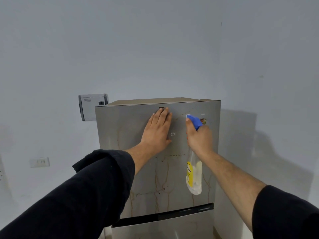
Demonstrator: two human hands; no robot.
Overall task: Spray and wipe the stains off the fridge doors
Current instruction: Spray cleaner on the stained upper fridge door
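Note:
A grey fridge stands in front of me, its upper door [120,135] streaked with brown drip stains [162,180] and dotted lines of spots. My left hand [158,130] presses flat against the upper door near its top edge, fingers straight. My right hand [200,137] grips the neck of a clear spray bottle [194,173] with a yellow label and a blue trigger head [195,120], the nozzle pointing at the door's upper right. The lower door [164,228] shows at the bottom. No cloth is visible.
A grey electrical box [92,106] is mounted on the wall behind the fridge's left side. A white wall socket [40,162] sits low on the left. Plain pale walls surround the fridge. A small sticker [203,121] is on the door's upper right.

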